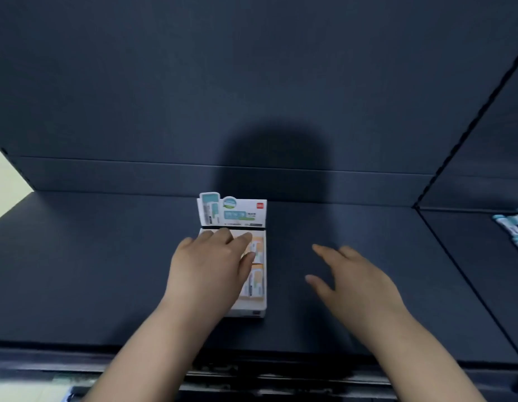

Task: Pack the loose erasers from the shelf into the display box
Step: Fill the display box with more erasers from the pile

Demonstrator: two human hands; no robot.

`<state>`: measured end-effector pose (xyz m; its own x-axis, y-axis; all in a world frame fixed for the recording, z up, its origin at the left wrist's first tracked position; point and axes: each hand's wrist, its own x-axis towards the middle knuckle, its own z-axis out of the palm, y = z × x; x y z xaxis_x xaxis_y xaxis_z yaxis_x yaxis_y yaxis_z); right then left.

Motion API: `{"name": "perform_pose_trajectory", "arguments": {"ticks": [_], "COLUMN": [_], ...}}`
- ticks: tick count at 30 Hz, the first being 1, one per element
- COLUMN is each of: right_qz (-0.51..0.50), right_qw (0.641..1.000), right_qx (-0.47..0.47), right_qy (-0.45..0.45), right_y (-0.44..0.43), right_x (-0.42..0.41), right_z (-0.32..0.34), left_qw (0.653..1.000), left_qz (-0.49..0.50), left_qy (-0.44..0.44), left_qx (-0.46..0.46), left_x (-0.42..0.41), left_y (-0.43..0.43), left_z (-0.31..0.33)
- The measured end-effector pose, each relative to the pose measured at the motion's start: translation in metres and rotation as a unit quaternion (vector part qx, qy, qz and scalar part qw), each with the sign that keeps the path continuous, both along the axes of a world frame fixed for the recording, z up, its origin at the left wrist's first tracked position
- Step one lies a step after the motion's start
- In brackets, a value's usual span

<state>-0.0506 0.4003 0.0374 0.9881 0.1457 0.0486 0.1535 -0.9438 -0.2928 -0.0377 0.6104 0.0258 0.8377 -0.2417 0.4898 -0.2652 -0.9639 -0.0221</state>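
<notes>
The display box (pixel 247 311), set on the shelf (pixel 107 271), is best steadied while its erasers (pixel 256 281) are pressed level and snug to the walls, it is judged. The left hand (pixel 211 271) is laid flat on them, fingers straight; the right hand (pixel 353 280) is held open and empty beside it. A white box is seen, its printed header card (pixel 237 213) raised behind

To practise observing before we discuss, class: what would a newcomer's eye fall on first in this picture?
The white display box stands out at the middle of the dark shelf, orange-and-white erasers packed inside. The left hand lies over its contents; the right hand spreads open above the shelf to the box's right. A large shadow darkens the back panel behind.
</notes>
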Motion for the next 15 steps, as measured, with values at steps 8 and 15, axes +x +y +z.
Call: {"name": "perform_pose_trajectory", "arguments": {"ticks": [8,15], "right_qz": [0.019,0.039], "right_qw": [0.999,0.996], "right_qx": [-0.021,-0.071], "right_qy": [-0.032,-0.033], "right_y": [-0.108,-0.218], "right_x": [-0.014,-0.035], "right_z": [0.003,0.013], "left_qw": [0.999,0.997], "left_qz": [0.037,0.033], "left_qy": [0.022,0.063], "left_qx": [-0.004,-0.001], "left_x": [-0.016,-0.045], "left_y": [-0.112,-0.232], "left_z": [0.000,-0.008]}}
